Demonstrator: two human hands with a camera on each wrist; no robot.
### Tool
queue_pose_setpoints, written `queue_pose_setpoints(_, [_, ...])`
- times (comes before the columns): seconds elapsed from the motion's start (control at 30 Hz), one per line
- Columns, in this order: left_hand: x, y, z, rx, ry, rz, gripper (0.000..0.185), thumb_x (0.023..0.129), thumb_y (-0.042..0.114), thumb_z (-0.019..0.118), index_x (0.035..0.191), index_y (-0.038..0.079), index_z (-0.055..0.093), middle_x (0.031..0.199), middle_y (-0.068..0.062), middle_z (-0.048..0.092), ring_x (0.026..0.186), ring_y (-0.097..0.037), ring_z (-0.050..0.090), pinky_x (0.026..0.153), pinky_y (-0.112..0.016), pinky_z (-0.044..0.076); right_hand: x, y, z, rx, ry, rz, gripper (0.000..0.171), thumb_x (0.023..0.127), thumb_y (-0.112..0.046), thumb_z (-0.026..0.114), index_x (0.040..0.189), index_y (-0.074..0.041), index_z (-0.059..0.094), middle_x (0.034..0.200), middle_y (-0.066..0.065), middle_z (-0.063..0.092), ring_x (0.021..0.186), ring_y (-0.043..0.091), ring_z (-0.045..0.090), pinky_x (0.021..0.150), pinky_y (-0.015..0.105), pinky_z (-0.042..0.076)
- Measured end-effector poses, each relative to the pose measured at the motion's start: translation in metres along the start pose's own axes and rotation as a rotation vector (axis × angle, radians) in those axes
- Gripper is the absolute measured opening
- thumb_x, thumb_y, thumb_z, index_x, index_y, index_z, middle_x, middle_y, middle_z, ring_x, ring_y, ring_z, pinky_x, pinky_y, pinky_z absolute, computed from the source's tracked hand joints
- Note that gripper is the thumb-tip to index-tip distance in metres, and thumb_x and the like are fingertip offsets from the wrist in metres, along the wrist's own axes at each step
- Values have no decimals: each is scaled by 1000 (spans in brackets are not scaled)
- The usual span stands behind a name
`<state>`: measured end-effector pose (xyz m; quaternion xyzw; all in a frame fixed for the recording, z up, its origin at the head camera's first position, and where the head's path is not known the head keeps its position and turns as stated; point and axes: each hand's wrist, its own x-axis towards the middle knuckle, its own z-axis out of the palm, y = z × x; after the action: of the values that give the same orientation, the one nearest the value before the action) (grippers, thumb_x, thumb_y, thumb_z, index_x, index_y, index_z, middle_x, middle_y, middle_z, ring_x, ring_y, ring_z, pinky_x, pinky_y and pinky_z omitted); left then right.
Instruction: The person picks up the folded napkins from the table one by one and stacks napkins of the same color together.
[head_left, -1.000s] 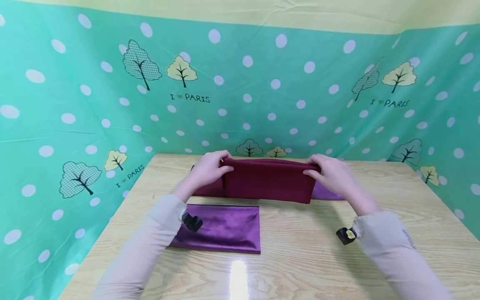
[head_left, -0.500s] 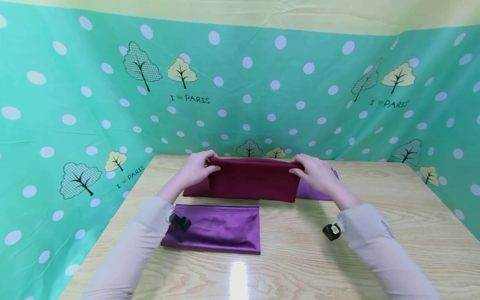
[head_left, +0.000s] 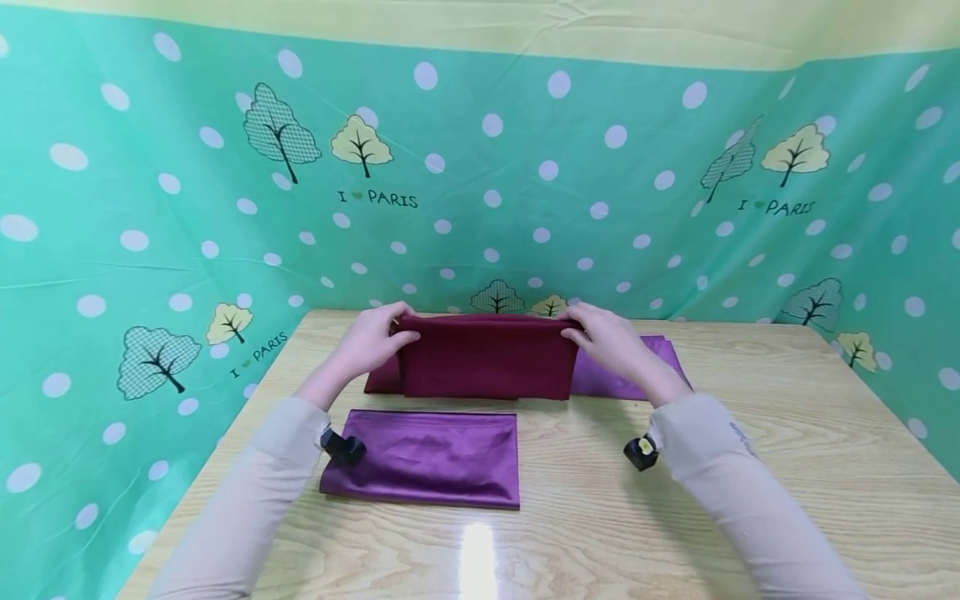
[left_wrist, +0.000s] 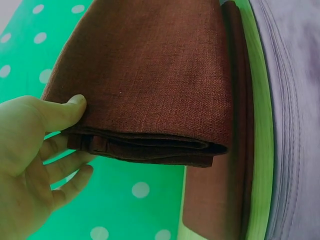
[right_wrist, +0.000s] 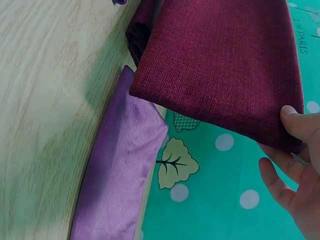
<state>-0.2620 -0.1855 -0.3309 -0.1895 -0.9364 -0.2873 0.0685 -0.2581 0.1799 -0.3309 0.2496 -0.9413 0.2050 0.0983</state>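
Pale wood-grained bench (head_left: 585,533), lit from above; a white streak of glare (head_left: 478,562) is seen toward its near edge. The far side and both flanks are closed off by a green backdrop (head_left: 517,275), printed with pale dots, trees and the words "I PARIS" around a small heart; its top is crossed by a cream band. At the far part of the bench a folded dark red cloth (head_left: 487,358) is held up lengthwise between two hands, its broad face turned to the near side. Its upper left corner is pinched by the left hand (head_left: 366,342), thumb on the near face, fingers behind; the upper right corner is gripped likewise by the right hand (head_left: 613,340). Several folded layers are shown at the left end in the left wrist view. Whether the lower edge is touching anything cannot be told. Behind it, partly covered, a second red cloth (head_left: 384,379) is laid on the bench, its left end exposed. To the right, a rear purple cloth (head_left: 609,383) is laid flat, partly hidden by the right arm. Nearer, left of centre, a glossy front purple cloth (head_left: 442,458) is spread as a neat rectangle, lightly creased, its left end partly overlapped by the left wrist camera (head_left: 343,449).
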Motion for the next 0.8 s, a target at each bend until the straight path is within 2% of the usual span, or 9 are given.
queue_pose_setpoints(0.1, [-1, -5, -1, 4, 4, -8, 20, 101, 11, 71, 117, 0, 70, 105, -21, 76, 91, -34, 70, 82, -47, 54, 5, -2, 3, 9, -2, -11, 21, 107, -10, 63, 123, 0, 71, 113, 17, 73, 104, 36, 70, 92, 55, 55])
queue_pose_setpoints(0.27, [-2, -12, -3, 22, 11, -31, 21, 102, 12, 70, 119, 0, 70, 98, -19, 73, 82, -29, 64, 74, -40, 49, 13, -4, 9, 30, -17, -23, 22, 107, -9, 61, 125, 1, 71, 123, 20, 73, 117, 40, 68, 100, 57, 54])
queue_pose_setpoints(0.5, [-2, -22, -6, 23, 15, -65, 21, 103, 12, 69, 121, 0, 69, 101, -20, 73, 88, -33, 67, 77, -44, 51, 23, -6, 16, 81, -34, -25, 25, 108, -8, 59, 128, 3, 70, 127, 22, 73, 123, 41, 66, 107, 56, 52])
queue_pose_setpoints(0.8, [0, -36, -13, 5, 7, -96, 23, 104, 12, 66, 122, -2, 67, 101, -21, 72, 82, -31, 66, 68, -34, 49, 41, -15, 23, 90, -79, -14, 28, 108, -9, 60, 131, 5, 69, 130, 23, 72, 127, 41, 65, 110, 54, 50])
